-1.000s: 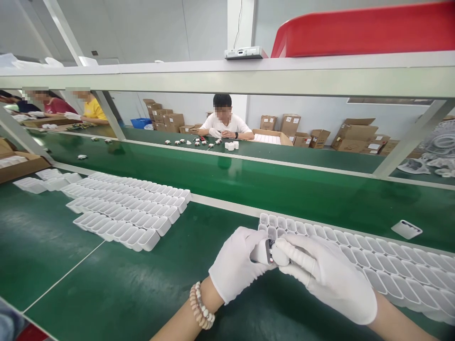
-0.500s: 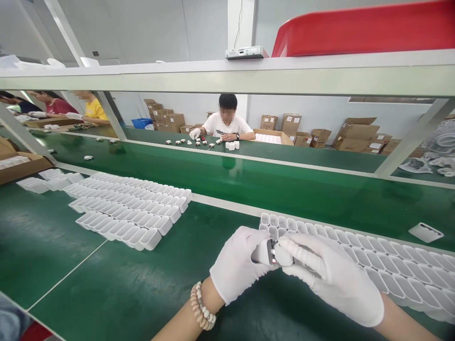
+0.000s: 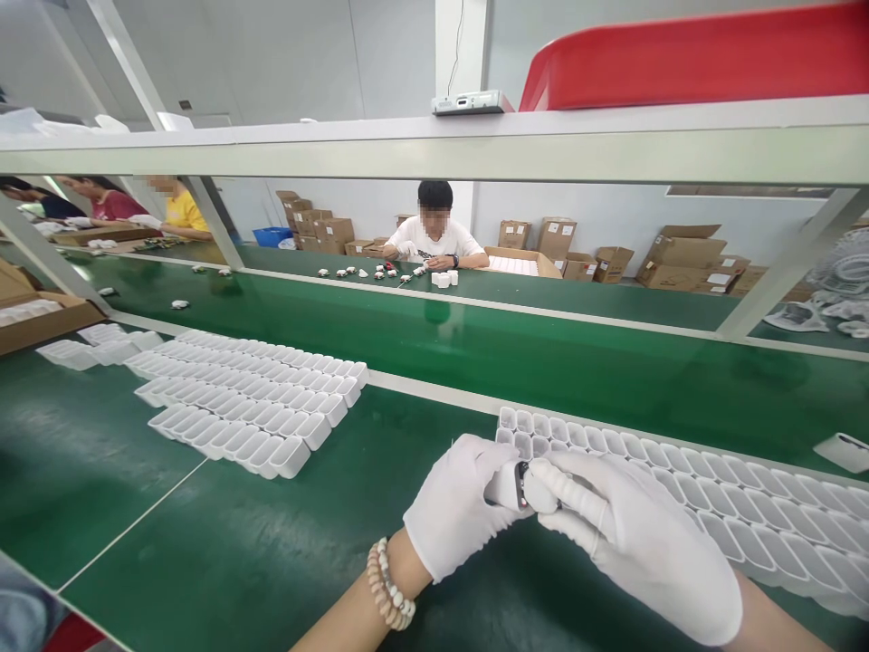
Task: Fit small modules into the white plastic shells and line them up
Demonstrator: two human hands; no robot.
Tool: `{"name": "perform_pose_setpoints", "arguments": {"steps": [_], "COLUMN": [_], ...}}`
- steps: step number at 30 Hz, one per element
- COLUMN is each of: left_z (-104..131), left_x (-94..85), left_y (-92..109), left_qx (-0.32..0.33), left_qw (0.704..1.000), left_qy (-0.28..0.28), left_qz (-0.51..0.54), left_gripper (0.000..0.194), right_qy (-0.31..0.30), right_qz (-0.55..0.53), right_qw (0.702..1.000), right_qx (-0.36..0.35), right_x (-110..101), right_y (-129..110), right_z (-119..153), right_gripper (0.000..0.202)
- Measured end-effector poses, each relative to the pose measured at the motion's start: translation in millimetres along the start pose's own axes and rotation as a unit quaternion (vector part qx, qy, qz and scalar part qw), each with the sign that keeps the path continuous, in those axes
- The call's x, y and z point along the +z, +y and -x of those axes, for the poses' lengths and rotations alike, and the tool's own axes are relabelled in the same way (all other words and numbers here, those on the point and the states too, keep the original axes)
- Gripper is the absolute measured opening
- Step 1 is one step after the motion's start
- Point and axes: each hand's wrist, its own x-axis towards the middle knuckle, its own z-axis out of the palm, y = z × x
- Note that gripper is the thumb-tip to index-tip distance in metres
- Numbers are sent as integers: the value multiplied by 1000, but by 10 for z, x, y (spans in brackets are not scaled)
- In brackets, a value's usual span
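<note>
My left hand (image 3: 452, 507), in a white glove, grips a white plastic housing (image 3: 503, 489). Facing it, my gloved right hand (image 3: 638, 534) pinches a rounded white part (image 3: 541, 489) at the housing's open end. A narrow dark strip shows between the two pieces, and my fingers cover much of both. Beyond and beneath my right hand stand rows of open white cups (image 3: 720, 498). More white cups (image 3: 258, 389) are lined up on the green table to the left of my left hand.
A green conveyor belt (image 3: 434, 344) runs across, carrying a white piece (image 3: 842, 451) at right and small parts (image 3: 179, 305) at left. Overhead is a shelf (image 3: 339, 149) with a red bin (image 3: 692, 59). A co-worker (image 3: 434, 240) sits opposite. An open carton (image 3: 47, 317) stands far left.
The rounded part sits closer against the housing, with less of the dark insides showing. Pieces on the belt have moved right. The co-worker's hand opposite has drawn back toward their body.
</note>
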Motion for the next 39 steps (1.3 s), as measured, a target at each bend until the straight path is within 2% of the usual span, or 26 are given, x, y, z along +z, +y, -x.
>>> {"name": "perform_pose_setpoints", "arguments": {"steps": [6,10,11,13,15,16,18,21,27,30,34,39], "left_z": [17,2,-4,-11,-6,1,20,46,76,94,126,151], "left_x": [30,32,28,20,15,15,22,48,106,118,126,136], "left_y": [-8,17,27,44,49,46,37,27,48,59,71,69], "left_qx": [0,-9,-13,-22,-33,-38,-44,-51,-80,-71,-60,-40], "left_qw": [1000,1000,1000,999,998,997,995,992,984,984,984,986], "left_qy": [1,-10,-18,-17,12,32,60,73,114,133,147,151], "left_qz": [-1,13,22,38,50,56,68,94,108,98,86,59], "left_gripper": [21,14,12,11,17,22,31,32,38,39,38,33], "right_qy": [-28,-49,-35,12,47,60,75,84,84,90,66,66], "right_qz": [-10,12,26,61,73,68,44,23,9,3,-18,-79], "right_qw": [999,999,999,998,995,995,996,995,996,996,998,995], "right_qx": [11,16,4,-30,-41,-32,8,39,13,-2,-7,-7], "right_x": [-27,56,92,166,225,247,281,335,398,371,347,382], "right_y": [-61,-78,-74,-64,-61,-65,-86,-141,-259,-300,-320,-319], "right_z": [-50,-78,-76,-60,-31,-16,15,49,55,43,30,7], "right_gripper": [3,4,9,38,61,66,64,56,57,57,60,60]}}
